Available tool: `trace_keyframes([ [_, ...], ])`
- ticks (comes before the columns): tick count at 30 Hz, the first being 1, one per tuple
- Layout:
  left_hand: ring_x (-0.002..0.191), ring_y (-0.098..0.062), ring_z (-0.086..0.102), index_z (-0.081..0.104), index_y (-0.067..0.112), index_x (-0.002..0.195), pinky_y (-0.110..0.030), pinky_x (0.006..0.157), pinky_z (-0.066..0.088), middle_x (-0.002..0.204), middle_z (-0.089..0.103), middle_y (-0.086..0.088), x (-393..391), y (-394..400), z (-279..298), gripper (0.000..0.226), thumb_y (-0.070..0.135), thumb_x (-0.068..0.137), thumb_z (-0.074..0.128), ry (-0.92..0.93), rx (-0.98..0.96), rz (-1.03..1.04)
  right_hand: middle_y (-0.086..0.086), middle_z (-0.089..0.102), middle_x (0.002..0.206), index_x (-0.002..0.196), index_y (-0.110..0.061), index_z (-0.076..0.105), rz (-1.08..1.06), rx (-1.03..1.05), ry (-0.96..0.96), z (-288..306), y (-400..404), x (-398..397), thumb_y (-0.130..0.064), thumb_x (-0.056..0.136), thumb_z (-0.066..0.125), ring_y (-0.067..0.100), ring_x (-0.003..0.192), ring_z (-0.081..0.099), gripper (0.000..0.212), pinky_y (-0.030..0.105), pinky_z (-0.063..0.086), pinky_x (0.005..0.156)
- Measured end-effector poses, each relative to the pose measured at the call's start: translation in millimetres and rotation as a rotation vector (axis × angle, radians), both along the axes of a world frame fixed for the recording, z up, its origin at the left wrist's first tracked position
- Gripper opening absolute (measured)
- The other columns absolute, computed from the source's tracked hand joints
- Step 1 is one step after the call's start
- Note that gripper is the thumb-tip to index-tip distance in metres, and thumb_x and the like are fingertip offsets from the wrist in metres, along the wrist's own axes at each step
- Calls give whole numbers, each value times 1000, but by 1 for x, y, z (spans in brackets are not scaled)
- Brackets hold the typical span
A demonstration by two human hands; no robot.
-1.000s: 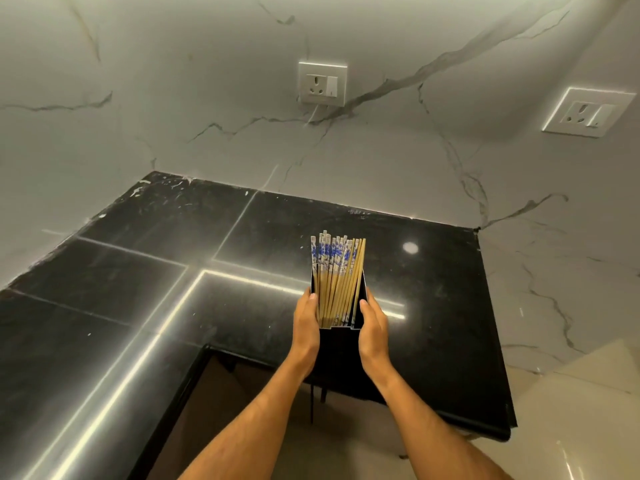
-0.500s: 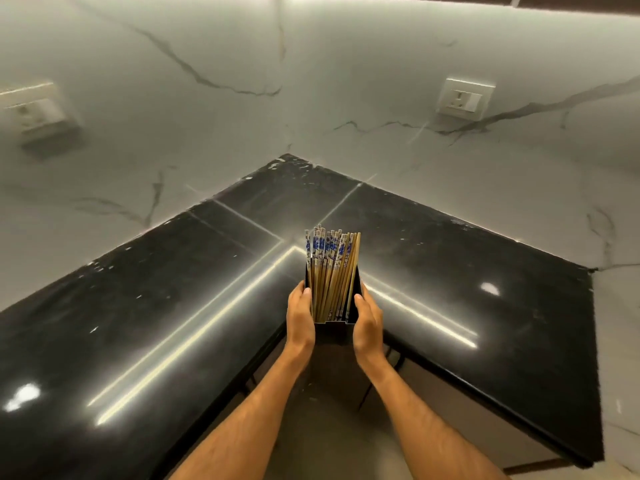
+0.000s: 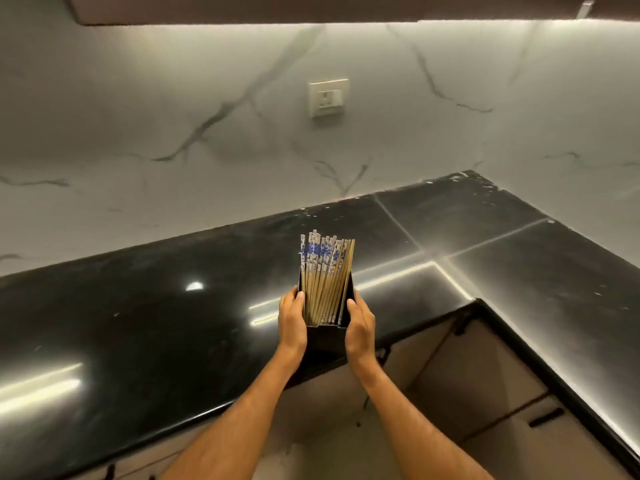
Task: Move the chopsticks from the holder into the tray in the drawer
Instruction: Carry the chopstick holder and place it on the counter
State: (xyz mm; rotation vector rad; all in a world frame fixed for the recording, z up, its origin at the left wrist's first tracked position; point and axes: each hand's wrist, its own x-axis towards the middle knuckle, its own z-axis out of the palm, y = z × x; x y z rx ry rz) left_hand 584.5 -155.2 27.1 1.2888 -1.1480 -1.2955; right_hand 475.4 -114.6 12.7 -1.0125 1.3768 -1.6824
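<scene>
A black rectangular holder (image 3: 326,337) is carried in the air in front of the counter's edge. It is full of several wooden chopsticks (image 3: 325,275) with blue-and-white patterned tops, standing upright and leaning slightly right. My left hand (image 3: 292,320) grips the holder's left side, thumb over its rim. My right hand (image 3: 360,323) grips the right side the same way. No drawer tray is in view.
A glossy black L-shaped countertop (image 3: 138,323) runs left and wraps round at the right. Beige cabinet fronts with dark handles (image 3: 546,418) sit below it. The marble wall behind carries a wall socket (image 3: 327,97).
The view has swung left along the counter, with the corner now at the right. Both hands keep the same hold on the holder, which moved with them.
</scene>
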Motion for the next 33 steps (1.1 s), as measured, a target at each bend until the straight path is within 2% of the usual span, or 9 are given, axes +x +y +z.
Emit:
trace_keyframes([
  [4,114,-8,57,60,32,112,-23,89,47,127,56,0,74,6,2,22,28,108,39,35,11,158,-12,71,123,133,-25,62,143,44,-20,-2,-13,68,-16,109,33,5,118,64,39,23,53,98],
  [7,113,-5,57,58,19,132,-17,79,45,132,53,1,123,10,0,33,30,107,40,38,30,261,-9,68,130,140,-20,58,223,79,-42,-5,-19,116,-17,109,34,5,123,61,39,31,49,107],
  [9,113,-6,56,57,17,135,-18,79,45,133,52,1,155,15,-1,36,31,107,39,28,26,311,-5,66,134,143,-17,56,268,92,-49,-4,-19,147,-17,110,33,7,126,59,40,34,48,109],
  [14,115,-8,55,53,17,139,-22,85,46,134,50,0,232,25,-1,37,30,107,40,28,16,403,-8,66,132,144,-18,54,365,111,-66,-3,-17,224,-20,110,34,2,124,59,39,30,48,109],
  [20,109,-5,57,49,14,143,-17,77,46,132,51,0,339,23,-7,39,27,107,41,81,26,476,-9,69,128,143,-16,54,426,119,-77,-5,-26,329,-18,109,36,3,122,62,38,29,51,106],
  [24,109,-4,56,49,12,142,-17,79,45,135,51,-2,413,14,-16,39,26,107,43,78,37,500,-10,73,120,130,-25,62,447,74,-85,-9,-26,401,-13,109,35,5,116,66,36,18,55,90],
  [28,107,-3,56,50,13,140,-16,76,45,130,51,0,470,8,-30,37,27,107,41,67,50,484,-5,73,118,126,-21,64,449,81,-49,-14,-33,455,-13,109,34,10,115,67,36,23,55,93],
  [31,109,-6,56,48,14,142,-17,75,46,132,51,-1,498,2,-43,39,28,107,40,49,68,451,-2,70,125,134,-15,61,444,118,-44,-21,-39,481,-14,109,35,13,122,64,37,32,53,100],
  [33,116,-13,57,47,11,144,-25,83,53,134,53,-6,511,-2,-47,40,26,108,39,64,84,424,-2,69,127,134,-18,61,435,143,-30,-25,-43,493,-15,109,34,13,123,62,37,32,53,101],
])
